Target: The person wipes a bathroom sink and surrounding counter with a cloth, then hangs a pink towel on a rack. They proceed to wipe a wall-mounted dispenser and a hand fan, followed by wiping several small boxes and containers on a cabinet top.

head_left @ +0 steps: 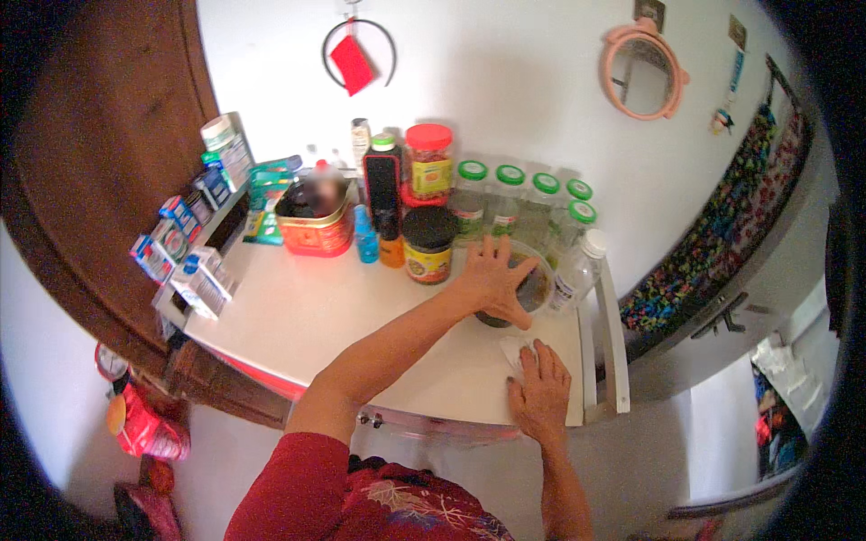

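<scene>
A: Your left hand (492,279) is spread wide over the round clear-rimmed tub (549,282), near the right end of the table (262,307). I can't tell whether your fingers press on it.

B: Press one side only and the tub could tip. Push it rightward and you might knock the white-capped bottle (578,273), just beside it, against the green-lidded jars (509,198).

A: And your right hand (543,392)?

B: Palm down at the crumpled white tissue (512,350); whether you're pinching it is hidden. Pull it back carelessly and it could slip off the front edge. Mind your left forearm too: swung forward, it could clip the black-lidded jar (428,248).
</scene>
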Demonstrator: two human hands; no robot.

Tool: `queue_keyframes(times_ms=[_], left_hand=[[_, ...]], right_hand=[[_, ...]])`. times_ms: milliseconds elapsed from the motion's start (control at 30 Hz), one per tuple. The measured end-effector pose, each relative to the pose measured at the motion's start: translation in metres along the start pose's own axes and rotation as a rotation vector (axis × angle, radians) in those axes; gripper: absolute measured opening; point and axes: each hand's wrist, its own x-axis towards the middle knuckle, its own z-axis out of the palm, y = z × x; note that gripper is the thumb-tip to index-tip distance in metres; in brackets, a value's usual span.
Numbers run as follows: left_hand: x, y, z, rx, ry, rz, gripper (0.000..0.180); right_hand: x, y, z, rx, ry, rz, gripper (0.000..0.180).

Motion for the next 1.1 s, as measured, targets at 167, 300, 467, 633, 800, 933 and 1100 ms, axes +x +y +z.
queue_keyframes(times_ms=[167, 300, 467, 633, 800, 933, 1100], left_hand=[[-0.042, 0.007, 0.0, 0.086, 0.065, 0.026, 0.106], [-0.088, -0.005, -0.003, 0.043, 0.125, 0.077, 0.105], [-0.151, -0.048, -0.016, 0.059, 0.129, 0.072, 0.105], [-0.209, -0.131, -0.026, 0.111, 0.097, -0.213, 0.109], [-0.251, -0.212, -0.026, 0.143, 0.127, -0.456, 0.102], [-0.255, -0.223, -0.02, 0.112, 0.269, -0.442, 0.097], [-0.254, -0.216, -0.025, 0.037, 0.335, -0.384, 0.091]], right_hand=[[-0.001, 0.005, 0.003, -0.053, -0.005, -0.037, 0.053], [-0.003, 0.006, 0.003, -0.043, -0.005, -0.043, 0.051], [-0.004, 0.004, 0.003, -0.003, -0.01, -0.016, 0.049], [-0.005, 0.004, 0.002, 0.023, 0.048, -0.017, 0.046], [0.001, 0.001, 0.004, 0.001, 0.032, 0.039, 0.043], [0.015, 0.003, 0.025, -0.094, 0.092, 0.13, 0.038], [0.049, -0.017, 0.057, -0.101, 0.095, 0.126, 0.035]])
